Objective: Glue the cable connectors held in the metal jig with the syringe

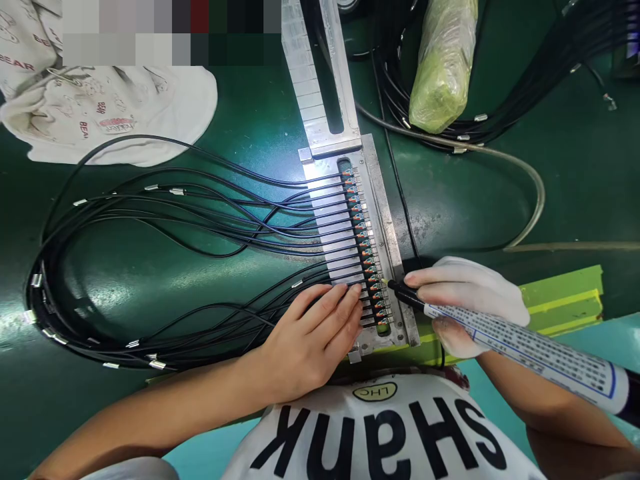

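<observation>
A metal fixture [387, 220] lies on the green bench with a row of several black cables [200, 213] clamped into its slots, their small wire ends [367, 257] lined up along a groove. My left hand [313, 340], bare, lies flat with fingers stretched over the cables at the fixture's near end. My right hand [470, 300], in a white glove, grips a marker pen [525, 350] whose black tip touches the wire ends near the fixture's lower part.
A second metal rail [320, 73] extends from the fixture's far end. A white printed garment [100, 113] lies at the far left. A wrapped green bundle [443, 63] rests on more black cables [540, 73] at the far right. A yellow-green block [565, 300] sits beside my right hand.
</observation>
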A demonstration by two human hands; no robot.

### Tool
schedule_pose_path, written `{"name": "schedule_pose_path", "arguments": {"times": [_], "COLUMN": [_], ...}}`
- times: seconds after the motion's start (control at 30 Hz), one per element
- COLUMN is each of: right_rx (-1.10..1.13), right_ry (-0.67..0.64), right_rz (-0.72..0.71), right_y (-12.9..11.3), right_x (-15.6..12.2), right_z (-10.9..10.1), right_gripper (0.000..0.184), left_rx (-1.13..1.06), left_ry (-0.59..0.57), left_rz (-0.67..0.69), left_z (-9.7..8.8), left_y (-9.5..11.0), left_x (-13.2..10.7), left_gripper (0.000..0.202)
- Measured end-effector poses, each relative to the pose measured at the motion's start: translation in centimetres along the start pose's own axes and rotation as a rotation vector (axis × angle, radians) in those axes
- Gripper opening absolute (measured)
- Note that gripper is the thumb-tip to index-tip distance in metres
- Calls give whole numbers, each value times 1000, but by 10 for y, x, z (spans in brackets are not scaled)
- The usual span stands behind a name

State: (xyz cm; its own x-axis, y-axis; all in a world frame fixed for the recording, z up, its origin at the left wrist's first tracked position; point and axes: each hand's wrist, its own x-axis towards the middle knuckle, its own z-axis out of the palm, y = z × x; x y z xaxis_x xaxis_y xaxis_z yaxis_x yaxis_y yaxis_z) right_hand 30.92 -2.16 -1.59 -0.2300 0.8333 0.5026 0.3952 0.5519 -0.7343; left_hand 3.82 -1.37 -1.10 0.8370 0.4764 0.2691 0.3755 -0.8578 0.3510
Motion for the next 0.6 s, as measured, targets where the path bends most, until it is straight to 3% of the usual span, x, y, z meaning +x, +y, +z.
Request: {"name": "schedule_pose_path", "arguments": {"times": [0.6], "right_rx": [-23], "right_ry": [14], "right_rz": [-18], "right_y": [-2], "right_x": [1], "right_z": [1], "right_gripper": [17], "left_rx": [18], "left_ry": [1], "left_rz": [0], "left_z": [1], "left_y": [-1], "left_x": [1], "left_gripper": [33]}}
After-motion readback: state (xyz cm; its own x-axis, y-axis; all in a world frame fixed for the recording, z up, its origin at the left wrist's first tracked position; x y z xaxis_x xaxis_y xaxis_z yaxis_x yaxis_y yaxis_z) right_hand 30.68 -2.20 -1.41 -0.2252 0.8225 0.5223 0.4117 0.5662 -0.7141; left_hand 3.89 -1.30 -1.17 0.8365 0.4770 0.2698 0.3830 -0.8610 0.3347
